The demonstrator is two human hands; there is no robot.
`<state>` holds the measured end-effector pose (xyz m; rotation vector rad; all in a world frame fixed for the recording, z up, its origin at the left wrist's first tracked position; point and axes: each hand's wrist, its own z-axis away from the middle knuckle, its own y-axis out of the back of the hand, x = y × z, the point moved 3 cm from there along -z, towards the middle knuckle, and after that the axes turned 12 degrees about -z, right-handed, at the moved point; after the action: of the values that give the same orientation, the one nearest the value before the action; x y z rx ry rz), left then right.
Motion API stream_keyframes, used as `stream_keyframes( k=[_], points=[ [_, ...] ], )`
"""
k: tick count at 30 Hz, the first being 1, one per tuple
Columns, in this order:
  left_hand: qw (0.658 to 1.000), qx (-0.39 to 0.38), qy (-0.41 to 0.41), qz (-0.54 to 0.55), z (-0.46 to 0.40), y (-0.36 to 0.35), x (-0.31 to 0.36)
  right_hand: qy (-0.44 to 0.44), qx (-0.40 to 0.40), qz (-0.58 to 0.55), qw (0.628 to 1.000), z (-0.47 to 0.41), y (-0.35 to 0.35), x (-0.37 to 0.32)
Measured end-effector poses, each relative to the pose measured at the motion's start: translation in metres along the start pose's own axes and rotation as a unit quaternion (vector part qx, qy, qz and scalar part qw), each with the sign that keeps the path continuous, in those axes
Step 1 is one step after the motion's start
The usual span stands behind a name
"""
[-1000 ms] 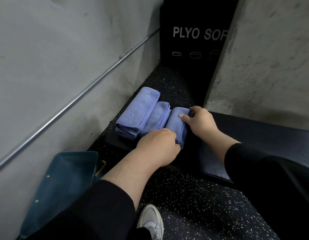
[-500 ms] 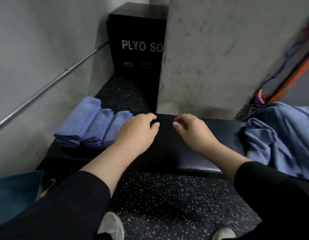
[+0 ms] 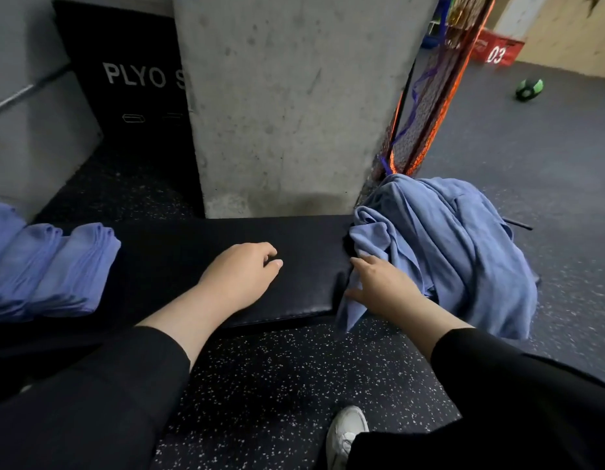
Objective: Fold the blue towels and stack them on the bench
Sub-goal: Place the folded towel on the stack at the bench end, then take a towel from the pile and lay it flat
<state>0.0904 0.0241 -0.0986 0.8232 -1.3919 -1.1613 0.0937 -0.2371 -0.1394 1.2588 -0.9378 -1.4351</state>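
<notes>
Three folded blue towels (image 3: 53, 266) lie side by side on the left end of the black padded bench (image 3: 199, 239). A heap of unfolded blue towels (image 3: 446, 245) covers the bench's right end and hangs over its edge. My left hand (image 3: 240, 276) hovers over the bare middle of the bench, fingers loosely curled, holding nothing. My right hand (image 3: 379, 286) reaches into the left edge of the heap, index finger and thumb spread, touching the cloth. Whether the far fingers have a hold on the cloth is hidden.
A concrete pillar (image 3: 287, 103) rises right behind the bench. A black plyo box (image 3: 131, 83) stands at the back left. Orange and purple netting (image 3: 426, 96) hangs beside the pillar. A green ball (image 3: 528, 89) and a red box (image 3: 497, 50) sit far right. My white shoe (image 3: 345, 432) is on the speckled floor.
My view has swung right, away from the folded towels. Both hands have left the folded towels and moved right along the bench; my right hand has reached the unfolded heap.
</notes>
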Motion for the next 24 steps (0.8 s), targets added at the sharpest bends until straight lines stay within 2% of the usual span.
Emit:
stream_keyframes(
  k=[4,8,12,16,19,21,24],
  points=[
    [1.000,-0.023,-0.013,-0.006,-0.010,-0.014,0.007,-0.048,0.026,-0.025,0.998,-0.013,-0.012,0.013],
    [0.999,-0.028,-0.017,-0.005,-0.016,-0.019,0.006,-0.041,0.053,0.006,0.998,-0.025,-0.015,0.007],
    [0.998,-0.050,-0.031,-0.022,-0.011,-0.022,-0.002,0.019,0.068,-0.005,0.997,-0.033,-0.024,-0.025],
    [0.997,-0.057,-0.027,-0.049,-0.006,-0.020,-0.017,0.061,0.005,-0.034,0.998,-0.041,-0.034,-0.087],
    [0.998,-0.040,0.001,-0.050,-0.006,-0.013,-0.031,0.092,-0.006,-0.158,0.983,-0.045,-0.032,-0.120],
    [0.998,-0.040,0.009,-0.053,-0.005,-0.011,-0.039,0.112,0.008,-0.208,0.972,-0.047,-0.027,-0.129],
    [0.997,-0.054,0.009,-0.053,-0.003,-0.014,-0.047,0.156,0.067,-0.169,0.971,-0.053,-0.021,-0.126]
  ],
)
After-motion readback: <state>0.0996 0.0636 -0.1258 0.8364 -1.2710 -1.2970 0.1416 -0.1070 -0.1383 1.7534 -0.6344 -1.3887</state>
